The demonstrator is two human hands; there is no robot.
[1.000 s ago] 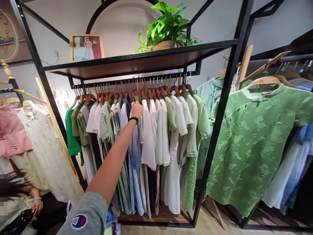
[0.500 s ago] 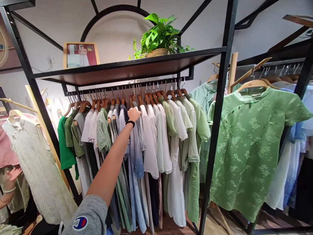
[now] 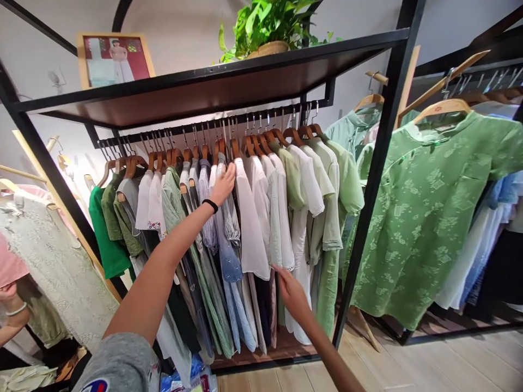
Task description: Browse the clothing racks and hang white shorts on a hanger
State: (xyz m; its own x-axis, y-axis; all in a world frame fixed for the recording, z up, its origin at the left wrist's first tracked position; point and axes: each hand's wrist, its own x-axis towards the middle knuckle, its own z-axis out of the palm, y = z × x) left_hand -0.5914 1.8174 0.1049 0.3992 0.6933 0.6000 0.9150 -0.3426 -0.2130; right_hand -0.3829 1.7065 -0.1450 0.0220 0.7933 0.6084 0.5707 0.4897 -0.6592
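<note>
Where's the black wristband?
In the head view, the black wristband is around the person's left wrist, just behind the left hand, which touches the hanging clothes near the middle of the rack.

The top [image 3: 231, 261] below your hand [image 3: 224, 185] is speckled pale blue. The right-hand shirt [image 3: 425, 218] is green with paler sprigs.

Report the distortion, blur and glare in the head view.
Head view: wide-angle distortion leans the black rack post and tilts the shelf; the right hand looks slightly soft; the wall glows bright behind the rack, but no hard glare shows on the clothes.
</note>
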